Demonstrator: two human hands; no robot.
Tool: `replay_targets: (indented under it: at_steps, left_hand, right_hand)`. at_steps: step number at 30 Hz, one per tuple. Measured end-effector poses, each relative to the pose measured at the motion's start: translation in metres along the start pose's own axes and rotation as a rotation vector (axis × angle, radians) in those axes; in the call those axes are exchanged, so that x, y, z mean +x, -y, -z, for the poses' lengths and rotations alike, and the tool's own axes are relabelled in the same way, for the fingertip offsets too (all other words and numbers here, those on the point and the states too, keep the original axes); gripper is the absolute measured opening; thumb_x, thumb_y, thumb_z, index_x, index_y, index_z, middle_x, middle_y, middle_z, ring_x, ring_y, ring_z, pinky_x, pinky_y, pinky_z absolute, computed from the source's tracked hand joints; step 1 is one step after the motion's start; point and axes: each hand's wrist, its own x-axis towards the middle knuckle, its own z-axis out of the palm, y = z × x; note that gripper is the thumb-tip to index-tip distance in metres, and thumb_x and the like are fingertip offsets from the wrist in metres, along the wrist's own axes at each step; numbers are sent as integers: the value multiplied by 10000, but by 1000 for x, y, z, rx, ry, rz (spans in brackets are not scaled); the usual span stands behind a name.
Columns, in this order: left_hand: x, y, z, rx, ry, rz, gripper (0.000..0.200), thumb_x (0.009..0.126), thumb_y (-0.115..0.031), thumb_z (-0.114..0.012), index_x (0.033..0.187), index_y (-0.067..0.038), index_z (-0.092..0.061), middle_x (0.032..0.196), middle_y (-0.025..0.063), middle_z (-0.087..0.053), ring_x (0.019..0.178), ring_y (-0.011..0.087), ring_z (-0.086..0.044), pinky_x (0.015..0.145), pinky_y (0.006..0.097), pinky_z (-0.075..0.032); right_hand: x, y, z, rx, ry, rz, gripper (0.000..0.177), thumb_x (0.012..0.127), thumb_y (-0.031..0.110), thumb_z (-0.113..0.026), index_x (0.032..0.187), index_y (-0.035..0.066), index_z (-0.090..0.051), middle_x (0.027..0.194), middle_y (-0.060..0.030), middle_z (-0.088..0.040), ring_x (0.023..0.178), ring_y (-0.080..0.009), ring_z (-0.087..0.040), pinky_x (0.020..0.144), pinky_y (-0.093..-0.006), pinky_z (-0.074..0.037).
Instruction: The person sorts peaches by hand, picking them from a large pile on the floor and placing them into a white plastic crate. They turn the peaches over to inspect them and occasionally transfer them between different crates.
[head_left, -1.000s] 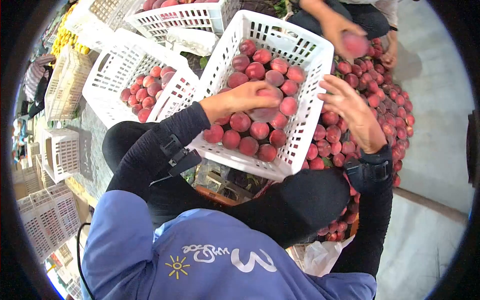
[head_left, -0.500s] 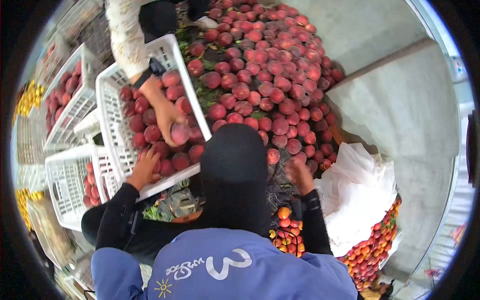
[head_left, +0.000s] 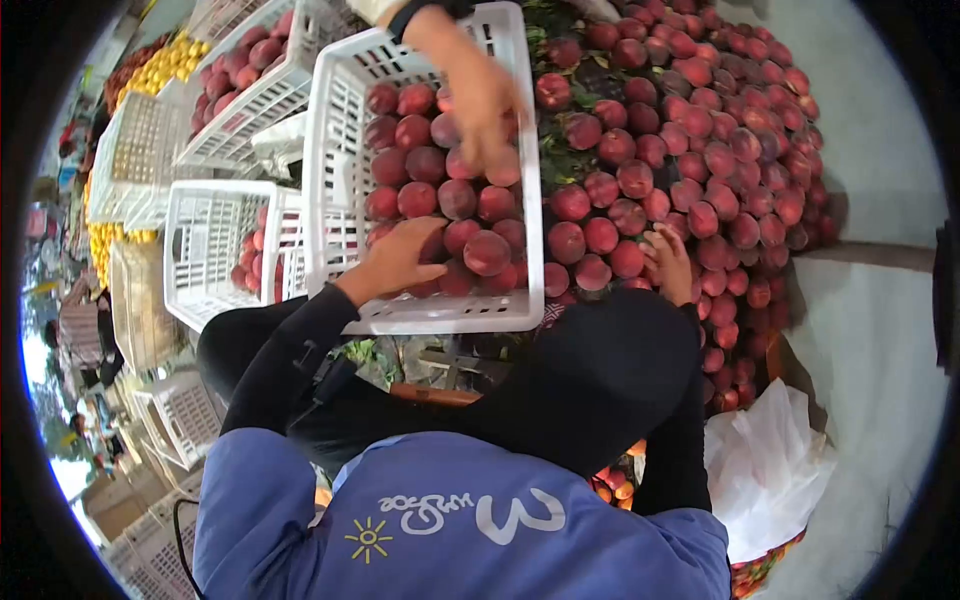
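A white plastic crate (head_left: 440,318) in front of me holds rows of dark red peaches (head_left: 487,252). My left hand (head_left: 392,262) is inside its near left part, thumb and fingers curved around a peach among the others. My right hand (head_left: 672,264) is at the near edge of a large heap of peaches (head_left: 720,160), right of the crate. Its fingers are raised and slightly apart beside a peach, with nothing seen in them. Another person's hand (head_left: 480,105), with a dark wristband, reaches into the crate from the far side, fingers on a peach (head_left: 502,168).
Behind and left stand more white crates (head_left: 225,200), some with red fruit, and yellow fruit (head_left: 170,65). A white plastic bag (head_left: 765,460) lies right of my knee, with smaller orange-red fruit (head_left: 612,485) nearby. A grey wall (head_left: 880,330) bounds the right side.
My view has shifted, so crate and heap appear further right. My right hand has come to the heap's near edge. The other person's hand has moved within the crate.
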Motion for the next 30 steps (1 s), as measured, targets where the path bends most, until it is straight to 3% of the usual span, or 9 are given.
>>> replay_targets:
  at_steps: [4,7,9,11,13,16,21,25,30]
  left_hand:
    - [35,-28,-16,-58,35,-140,742,744,-279,-745,1365,-51,-407,1336,182,-472,1250,368,-429,1048,434,-373]
    - [58,-29,-49,132,143,-169,736,741,-262,-730,1368,-65,-399,1351,184,-452,1248,368,-429,1042,440,-382]
    - [70,-12,-59,2,91,-311,713,769,-278,-708,1369,-54,-395,1337,203,-460,1252,367,-425,1059,438,-349]
    - [63,-22,-54,-170,34,-191,639,831,-277,-654,1352,-16,-392,1314,213,-471,1241,355,-437,1067,410,-325]
    - [56,-25,-60,-161,47,-195,555,877,-220,-582,1342,-4,-370,1311,223,-450,1260,372,-413,1085,413,-296]
    - [56,-35,-57,-87,-14,-176,565,869,-211,-568,1350,4,-364,1314,224,-452,1252,387,-414,1073,432,-304]
    - [60,-27,-29,135,34,-83,546,876,-251,-576,1328,16,-423,1309,225,-484,1215,392,-449,1024,440,-354]
    - [65,-39,-5,-101,-240,-6,461,943,-207,-529,1327,31,-435,1310,195,-510,1212,330,-494,1034,395,-367]
    - [75,-71,19,-534,-534,56,386,982,-142,-475,1328,26,-442,1312,139,-522,1222,228,-492,1040,346,-371]
  right_hand:
    - [-2,-19,9,-222,82,-5,348,926,242,-579,1220,60,-539,1121,-30,-559,967,-124,-560,762,-257,-471]
    - [-36,-72,28,-43,18,-137,314,930,264,-579,1196,99,-556,1035,-2,-603,853,-107,-583,722,-244,-473]
    - [-81,-69,28,-93,31,63,299,929,235,-587,1181,80,-546,1025,-23,-611,813,-114,-606,642,-234,-476]
    - [-109,-86,35,-415,-121,-52,289,924,233,-592,1163,73,-569,1000,-22,-622,791,-113,-611,594,-226,-459]
    - [-129,-115,37,57,-169,-252,264,917,216,-596,1138,72,-587,927,15,-635,749,-61,-580,577,-183,-423]
    - [-128,-125,41,10,-193,-322,295,907,227,-610,1157,77,-571,920,-1,-634,763,-67,-590,583,-188,-429]
    - [-12,-59,63,-830,-566,461,569,769,270,-722,1244,54,-497,1189,-149,-565,1124,-340,-528,933,-446,-425]
    - [79,-7,71,-1286,-734,429,683,715,283,-755,1298,109,-445,1190,-140,-556,1118,-327,-526,922,-452,-421]
    - [127,6,82,-1615,-527,64,765,672,331,-776,1324,164,-414,1171,-144,-572,1046,-321,-573,874,-450,-442]
